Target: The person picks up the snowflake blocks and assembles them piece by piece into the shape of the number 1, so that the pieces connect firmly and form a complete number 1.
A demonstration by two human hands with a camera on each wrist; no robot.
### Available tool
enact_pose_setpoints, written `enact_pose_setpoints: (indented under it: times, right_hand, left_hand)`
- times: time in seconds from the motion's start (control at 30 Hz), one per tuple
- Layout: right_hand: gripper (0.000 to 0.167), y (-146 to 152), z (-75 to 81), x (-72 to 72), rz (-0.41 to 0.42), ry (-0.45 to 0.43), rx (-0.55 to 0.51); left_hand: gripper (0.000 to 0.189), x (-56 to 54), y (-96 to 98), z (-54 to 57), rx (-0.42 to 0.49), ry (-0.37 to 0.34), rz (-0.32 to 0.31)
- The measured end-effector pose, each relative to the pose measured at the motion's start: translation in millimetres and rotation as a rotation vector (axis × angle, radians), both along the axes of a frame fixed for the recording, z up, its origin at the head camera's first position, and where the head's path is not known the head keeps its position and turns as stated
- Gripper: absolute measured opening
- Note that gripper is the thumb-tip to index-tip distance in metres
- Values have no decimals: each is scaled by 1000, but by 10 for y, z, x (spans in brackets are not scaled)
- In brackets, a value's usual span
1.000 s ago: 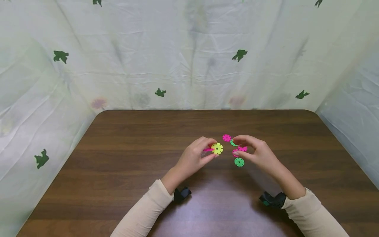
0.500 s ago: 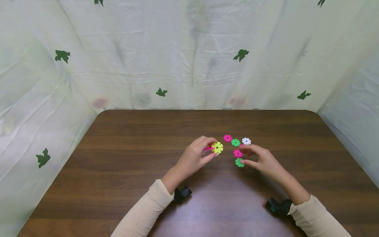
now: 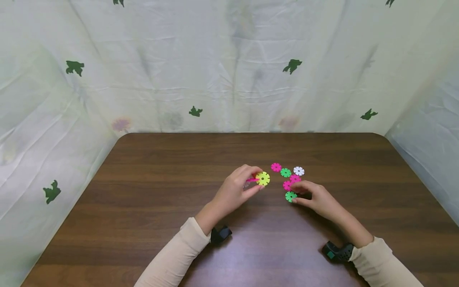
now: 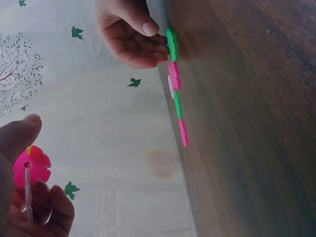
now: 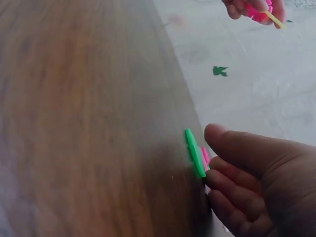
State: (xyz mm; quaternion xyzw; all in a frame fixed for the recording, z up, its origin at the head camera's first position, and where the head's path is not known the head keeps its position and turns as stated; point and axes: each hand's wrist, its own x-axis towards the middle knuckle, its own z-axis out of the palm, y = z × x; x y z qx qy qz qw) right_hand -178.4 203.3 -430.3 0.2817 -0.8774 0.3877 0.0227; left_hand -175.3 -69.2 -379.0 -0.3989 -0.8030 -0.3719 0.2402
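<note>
My left hand (image 3: pixel 234 186) pinches a small joined group of notched plastic discs, raised over the table. In it are a yellow disc (image 3: pixel 266 178), a pink disc (image 4: pixel 40 165) and a whitish see-through disc (image 4: pixel 28 200), slotted together at angles. My right hand (image 3: pixel 320 200) is at the near end of the loose discs, its fingers loosely bent and apart from the thumb. Its fingertips are right at a green disc (image 3: pixel 288 195), lying flat. Just beyond are a pink disc (image 3: pixel 286 184) and another pink disc (image 3: pixel 295 177), the first partly covered by my fingers.
Farther back lie a second green disc (image 3: pixel 283 174), a white disc (image 3: pixel 296 169) and a pink disc (image 3: pixel 274 165). All rest on a brown wooden table (image 3: pixel 161 167). A pale curtain (image 3: pixel 222 79) with green bird shapes hangs behind the table's far edge.
My right hand has moved toward me and slightly right, from over the middle discs to the nearest green one, uncovering the white disc. My left hand keeps its hold, nearly still.
</note>
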Motion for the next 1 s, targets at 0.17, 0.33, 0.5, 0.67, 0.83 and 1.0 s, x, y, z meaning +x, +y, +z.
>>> enact_pose_setpoints:
  times: [0.17,0.33,0.5,0.67,0.83,1.0]
  right_hand:
    - [31,3,-17,-4,24,-9,23]
    - [32,2,-6,10,38,-53,52]
    - [25,-8,1,22,25,-83,73]
    - [22,-16,7,17,37,-113,62]
    - [21,-13,38,26,74,-170,15]
    - [28,-19,115,42,69,-189,-22]
  left_hand:
    - [33,2,-2,-5,-3,-6,1]
    - [33,6,0,5,3,-6,-1]
    - [33,4,-1,10,-1,-12,-1]
    - [33,8,-2,12,-1,-13,-3]
    - [32,9,0,9,-1,-12,-7]
    - [32,9,1,2,1,-11,-12]
